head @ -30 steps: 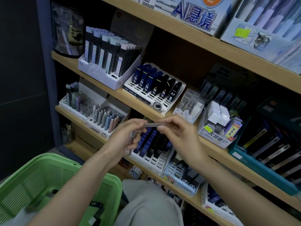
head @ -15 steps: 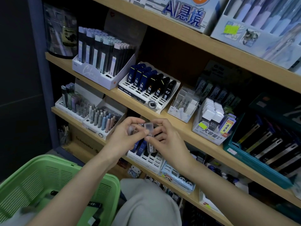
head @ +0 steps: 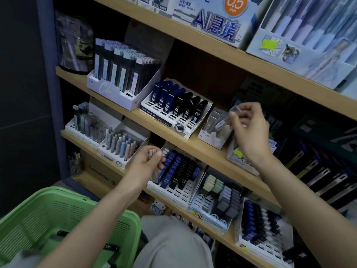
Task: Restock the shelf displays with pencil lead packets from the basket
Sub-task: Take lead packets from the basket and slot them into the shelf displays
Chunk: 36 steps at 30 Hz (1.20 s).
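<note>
right hand (head: 249, 130): pinching one clear lead packet (head: 229, 118) by its upper end, just over the clear display tray (head: 209, 132) on the shelf (head: 148, 122)
packet axis: slanted, lower end aimed down-left at that tray
tray contents: a few clear packets, standing up
left hand (head: 148, 164): gripping a small stack of clear packets (head: 152, 152), roughly upright, too blurry to count
basket (head: 38, 192): green, bottom left, dark packets inside
</note>
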Each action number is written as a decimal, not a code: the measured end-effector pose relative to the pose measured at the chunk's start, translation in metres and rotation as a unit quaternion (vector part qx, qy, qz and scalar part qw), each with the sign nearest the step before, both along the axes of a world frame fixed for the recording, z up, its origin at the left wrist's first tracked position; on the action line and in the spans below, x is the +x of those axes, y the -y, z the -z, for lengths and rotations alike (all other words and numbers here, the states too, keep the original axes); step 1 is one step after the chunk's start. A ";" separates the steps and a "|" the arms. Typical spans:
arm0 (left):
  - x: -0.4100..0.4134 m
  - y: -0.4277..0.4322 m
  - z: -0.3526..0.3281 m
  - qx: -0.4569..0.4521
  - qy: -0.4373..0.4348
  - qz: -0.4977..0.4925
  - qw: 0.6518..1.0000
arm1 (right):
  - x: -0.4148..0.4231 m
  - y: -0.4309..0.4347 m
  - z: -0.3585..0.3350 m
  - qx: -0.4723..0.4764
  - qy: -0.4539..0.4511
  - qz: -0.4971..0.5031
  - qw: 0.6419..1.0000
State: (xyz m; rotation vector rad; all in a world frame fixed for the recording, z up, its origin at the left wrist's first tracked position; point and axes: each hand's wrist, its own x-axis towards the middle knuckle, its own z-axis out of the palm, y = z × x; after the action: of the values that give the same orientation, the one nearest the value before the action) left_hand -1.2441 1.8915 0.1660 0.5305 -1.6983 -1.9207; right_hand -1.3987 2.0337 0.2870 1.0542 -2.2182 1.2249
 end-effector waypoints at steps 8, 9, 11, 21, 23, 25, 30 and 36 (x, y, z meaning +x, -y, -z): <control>0.004 0.002 0.000 -0.027 0.011 -0.020 0.999 | -0.020 0.009 -0.001 0.049 -0.026 0.033 0.998; 0.004 0.001 0.000 -0.030 0.010 -0.021 0.999 | -0.022 0.010 0.000 0.049 -0.016 0.033 0.998; 0.003 0.001 0.001 -0.032 0.015 -0.022 0.999 | -0.024 0.011 -0.002 0.046 0.003 0.033 0.998; -0.004 0.001 0.001 0.078 0.032 0.000 0.996 | -0.034 0.012 -0.002 0.159 0.029 0.024 0.987; -0.003 0.000 0.000 0.057 0.019 0.001 0.998 | -0.034 0.011 0.002 0.163 0.022 0.025 0.986; -0.003 0.000 0.001 0.030 0.002 0.010 0.999 | -0.033 0.012 0.004 0.173 -0.004 0.034 0.984; -0.003 0.001 0.001 0.011 -0.019 0.047 0.999 | -0.036 0.012 0.007 0.208 -0.060 0.053 0.975; -0.006 -0.001 0.004 0.033 0.000 0.055 0.998 | -0.015 0.011 0.009 0.200 -0.117 0.061 0.971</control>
State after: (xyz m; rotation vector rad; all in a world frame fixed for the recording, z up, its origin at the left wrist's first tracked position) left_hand -1.2499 1.8923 0.1616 0.4691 -1.7006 -2.0603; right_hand -1.4133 2.0229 0.2776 1.1186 -2.3496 0.5776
